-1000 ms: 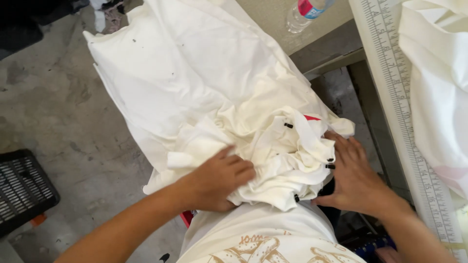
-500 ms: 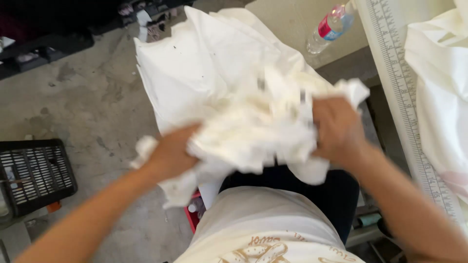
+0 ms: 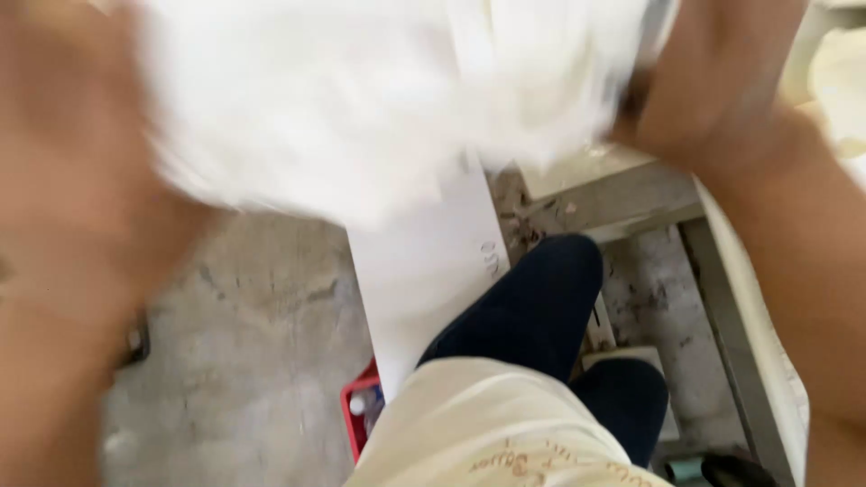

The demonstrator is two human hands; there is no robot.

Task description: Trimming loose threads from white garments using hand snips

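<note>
Gripping a bundle of white cloth (image 3: 361, 99) across the top of the frame, our left hand (image 3: 63, 180) and right hand (image 3: 713, 81) blur; a red crate (image 3: 356, 419) at lower centre holds unclear items.

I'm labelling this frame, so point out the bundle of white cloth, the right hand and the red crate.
white cloth bundle (image 3: 361, 99), head view, middle of the blurred mass.
right hand (image 3: 713, 81), head view, back of the hand.
red crate (image 3: 359, 419), head view, its red rim.

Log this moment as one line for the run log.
left hand: gripping white fabric bundle | right hand: gripping same bundle | bundle raised near camera, blurred | concrete floor below
</note>
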